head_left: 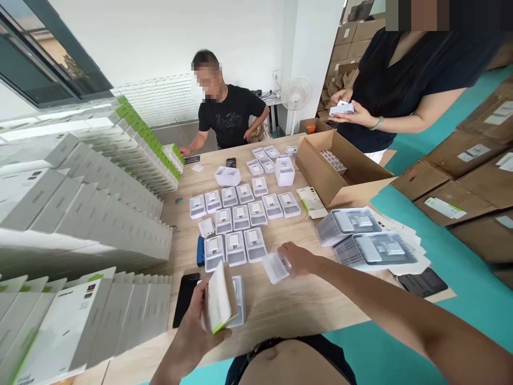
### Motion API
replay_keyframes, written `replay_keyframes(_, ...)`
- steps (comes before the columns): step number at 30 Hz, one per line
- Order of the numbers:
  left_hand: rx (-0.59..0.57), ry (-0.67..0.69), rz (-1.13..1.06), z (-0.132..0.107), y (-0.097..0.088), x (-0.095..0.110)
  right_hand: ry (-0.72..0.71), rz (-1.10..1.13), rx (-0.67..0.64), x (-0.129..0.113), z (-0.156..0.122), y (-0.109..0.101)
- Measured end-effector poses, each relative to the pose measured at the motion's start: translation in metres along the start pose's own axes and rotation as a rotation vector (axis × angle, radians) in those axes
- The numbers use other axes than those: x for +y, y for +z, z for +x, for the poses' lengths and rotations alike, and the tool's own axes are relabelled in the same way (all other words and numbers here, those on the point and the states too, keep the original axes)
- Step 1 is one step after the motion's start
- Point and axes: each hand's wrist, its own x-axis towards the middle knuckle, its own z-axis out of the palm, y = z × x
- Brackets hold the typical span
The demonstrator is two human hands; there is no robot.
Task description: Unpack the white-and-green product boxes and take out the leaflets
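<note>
And here, in the left hand [198,318], a slim white carton [220,294] is gripped, thumb on one side and fingers on the other. It is held tilted above the near edge of the bench [292,307]; its long axis is pointed away from the body, and its green-trimmed end is turned to the wearer. Just below, a white plastic tray [240,305] is partly covered by it, laid lengthwise away from the body.

Over to the right hand [296,259]: a blurred small tray [276,267] is pinched at its right side, near the front row. Its long axis is slanted, the far end leaning left, the near end right; its contents cannot be made out. Ahead, filled trays [234,247] are lined up in rows, a white block seated in each. To the left, a black phone [185,299] is laid beside the left hand; to the right, nested tray stacks [356,248] are set near the forearm.
</note>
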Motion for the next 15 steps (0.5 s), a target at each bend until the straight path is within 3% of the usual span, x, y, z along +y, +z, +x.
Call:
replay_keyframes(5,0.04,0.018,0.563,0.013,0.006,-0.031,0.046,0.092,0.069,-0.047,-0.024,-0.013)
replay_keyframes(10,0.064,0.059,0.681,0.016,0.007,-0.032,-0.005,-0.043,0.138,-0.092,-0.029,-0.028)
replay_keyframes(15,0.023,0.076,0.81,0.015,0.005,-0.022,0.037,-0.145,0.149,-0.112,-0.029,-0.04)
